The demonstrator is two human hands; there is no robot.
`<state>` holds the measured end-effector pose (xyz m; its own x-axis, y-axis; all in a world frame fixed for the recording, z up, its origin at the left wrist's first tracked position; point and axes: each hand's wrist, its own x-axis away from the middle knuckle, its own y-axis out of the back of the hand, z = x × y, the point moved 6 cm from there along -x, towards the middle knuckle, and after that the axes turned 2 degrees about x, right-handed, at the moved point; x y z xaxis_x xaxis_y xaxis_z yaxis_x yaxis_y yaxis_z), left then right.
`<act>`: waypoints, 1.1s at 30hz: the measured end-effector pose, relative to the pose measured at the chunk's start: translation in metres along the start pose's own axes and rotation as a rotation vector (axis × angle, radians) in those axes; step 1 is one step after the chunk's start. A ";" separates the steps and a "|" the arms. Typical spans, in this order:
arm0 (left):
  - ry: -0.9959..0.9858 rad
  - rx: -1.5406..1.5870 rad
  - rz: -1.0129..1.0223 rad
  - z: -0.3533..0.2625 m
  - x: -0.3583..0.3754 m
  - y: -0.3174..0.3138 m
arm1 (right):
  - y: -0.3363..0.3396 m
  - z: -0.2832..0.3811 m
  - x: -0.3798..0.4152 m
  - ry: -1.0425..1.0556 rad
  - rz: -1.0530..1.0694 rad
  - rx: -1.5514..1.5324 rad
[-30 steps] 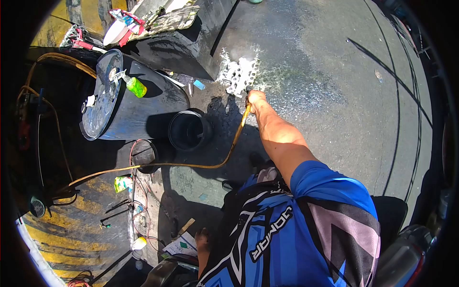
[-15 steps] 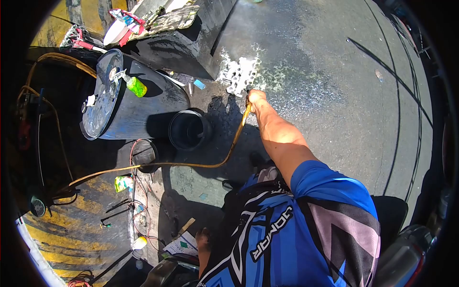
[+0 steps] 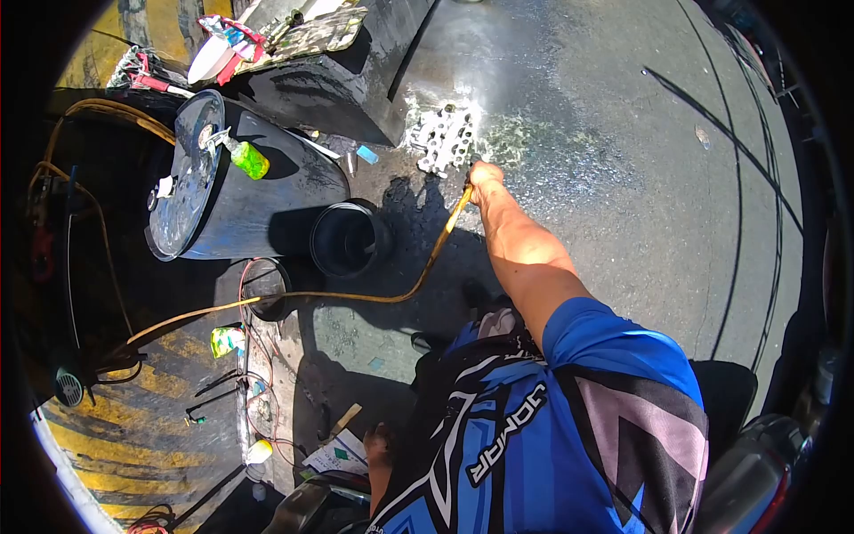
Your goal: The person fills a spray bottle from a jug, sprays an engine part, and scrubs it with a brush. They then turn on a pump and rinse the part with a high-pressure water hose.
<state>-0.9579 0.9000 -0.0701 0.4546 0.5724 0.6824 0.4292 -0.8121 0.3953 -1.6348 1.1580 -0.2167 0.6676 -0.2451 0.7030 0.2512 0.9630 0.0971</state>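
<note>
My right hand (image 3: 485,182) is closed around the end of a yellow hose (image 3: 433,258), with the arm stretched forward. Water sprays from the hose end onto a pale metal engine part with rows of round holes (image 3: 443,141), lying on the wet ground just beyond the hand. White spray and foam blur its far edge. My left hand (image 3: 379,445) hangs low at my side in shadow, near a printed sheet (image 3: 342,456). Its fingers are too dark to make out.
A dark drum (image 3: 267,191) lies left, with a green spray bottle (image 3: 249,160) on it. Beside it stands a black bucket (image 3: 347,240); a smaller bucket (image 3: 267,289) is nearer. A dark block-like basin (image 3: 320,98) stands ahead. The hose crosses the ground from the left.
My right hand has shifted slightly to the right with the hose. Less foam covers the engine part, so more of its holes show. The spray mist spreads farther beyond it.
</note>
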 end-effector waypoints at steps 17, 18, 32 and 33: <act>0.057 0.099 -0.016 0.020 -0.002 0.003 | 0.009 -0.027 -0.029 0.117 0.024 0.092; 0.064 0.102 -0.009 0.019 -0.002 0.004 | 0.004 -0.046 -0.060 0.172 0.035 0.164; -0.025 -0.137 -0.033 0.006 0.001 0.004 | 0.023 -0.012 0.020 -0.048 0.049 -0.079; -0.106 -0.314 -0.007 -0.001 0.001 0.004 | 0.023 -0.012 0.018 -0.042 0.044 -0.052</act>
<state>-0.9561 0.8968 -0.0674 0.5380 0.5733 0.6179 0.1788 -0.7940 0.5811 -1.6088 1.1740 -0.2102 0.6490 -0.1967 0.7349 0.2593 0.9654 0.0294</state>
